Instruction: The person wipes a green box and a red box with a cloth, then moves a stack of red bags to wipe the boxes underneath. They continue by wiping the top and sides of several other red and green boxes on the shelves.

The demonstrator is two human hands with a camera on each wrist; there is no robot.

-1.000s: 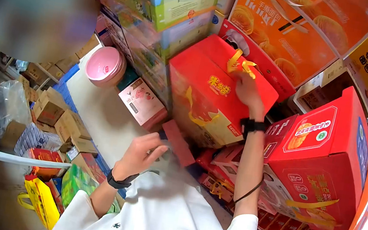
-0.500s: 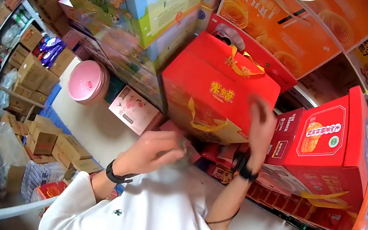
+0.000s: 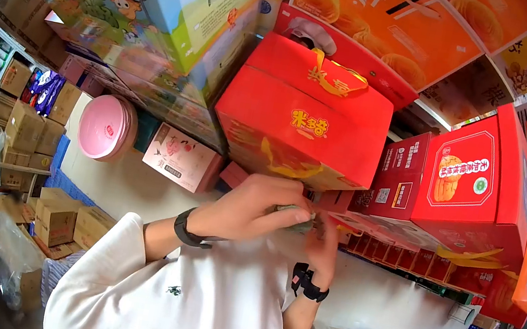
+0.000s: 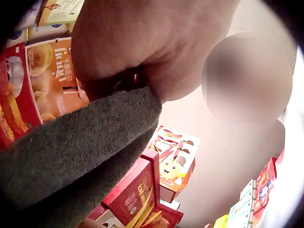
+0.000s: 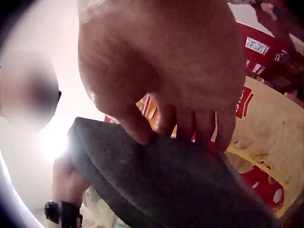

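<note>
Currently in hand: one grey cloth (image 4: 80, 137), folded, held in front of the wearer's chest between both hands. In the head view only a small part of it shows; the wrist views show it more fully.

Left hand (image 3: 260, 207): narrow, pinching the cloth; one end of the fold sits in the gap by the thumb, and the rest runs away from the palm.

Right hand (image 3: 322, 244): narrow, gripping the cloth's upper edge, thumb lapping over the near face, the other fingers side by side along the edge. The cloth hangs below these fingers in the right wrist view. The two hands are close together; whether they touch cannot be told.

Wrists: black band (image 3: 188, 229) on the left, second black band (image 3: 310, 284) on the right. Garment: white shirt (image 3: 184, 305), just behind the hands.

Beyond the hands: red gift box (image 3: 346, 126) with yellow ribbon handles, its lower front edge near the left hand; contact cannot be told. Beside it, to the right: red carton (image 3: 463, 177), white-panelled.

To the left, on a pale surface: pink box (image 3: 177, 160), near the left hand; pink bowls (image 3: 102, 127), nested, farther off.

Rear: orange carton (image 3: 377, 27); blue-green cartoon carton (image 3: 171, 9).
</note>
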